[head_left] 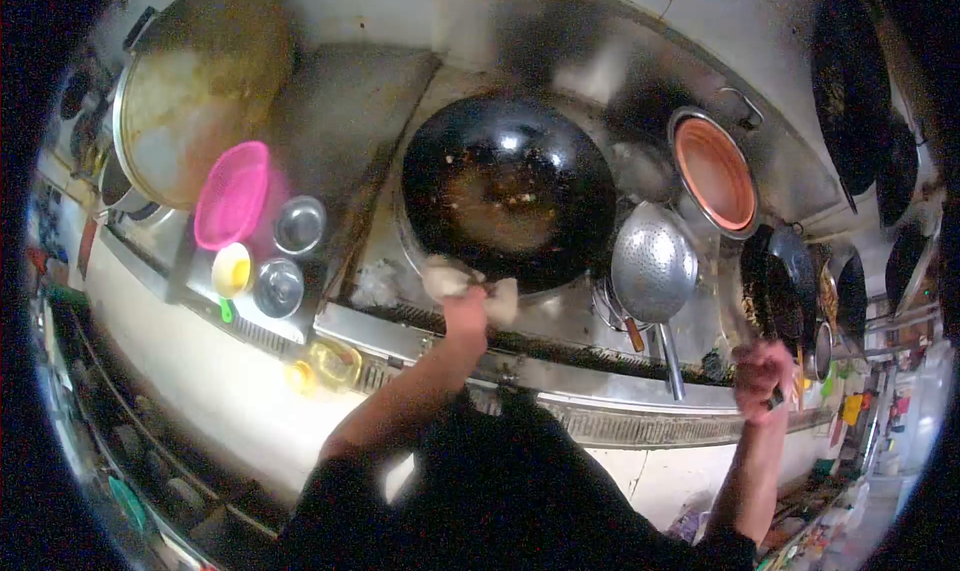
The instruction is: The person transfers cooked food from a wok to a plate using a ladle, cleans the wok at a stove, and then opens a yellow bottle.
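A large black wok (590, 201) sits on the stove in front of me, with brownish liquid and small food bits in its bottom. My left hand (466, 311) is closed on a pale cloth (503, 301) at the wok's near rim. Off to the right, my right hand (763, 379) is clenched around something with a dark end, perhaps a handle; the rest of it I cannot make out. Left of that hand, a metal perforated strainer (654, 262) rests with its handle pointing toward me.
An orange colander-like bowl in a metal basin (716, 174) stands behind the strainer. On the left are a pink basket (232, 195), small metal bowls (300, 224), a yellow-filled cup (232, 269) and a big round lid (190, 101). Dark pans (850, 91) hang at right.
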